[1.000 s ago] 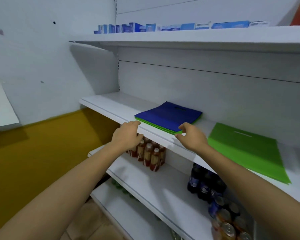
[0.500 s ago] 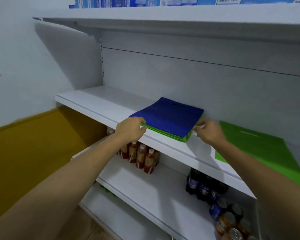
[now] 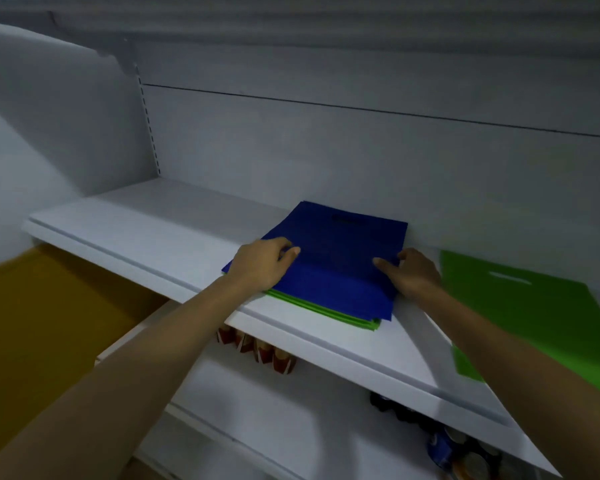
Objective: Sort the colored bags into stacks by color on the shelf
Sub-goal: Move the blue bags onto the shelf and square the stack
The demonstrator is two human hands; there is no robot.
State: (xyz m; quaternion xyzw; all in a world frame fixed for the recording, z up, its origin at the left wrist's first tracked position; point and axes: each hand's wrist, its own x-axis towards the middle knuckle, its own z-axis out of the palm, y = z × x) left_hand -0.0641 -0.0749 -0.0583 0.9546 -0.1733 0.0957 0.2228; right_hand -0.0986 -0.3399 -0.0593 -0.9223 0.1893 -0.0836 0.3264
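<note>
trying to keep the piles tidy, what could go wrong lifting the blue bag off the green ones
The left hand and right hand hold the blue bag by its sides. The green bags beneath sit close to the front edge of the shelf, so a dragging lift could pull them off. The right forearm passes beside the single green bag and might nudge it askew.
</note>
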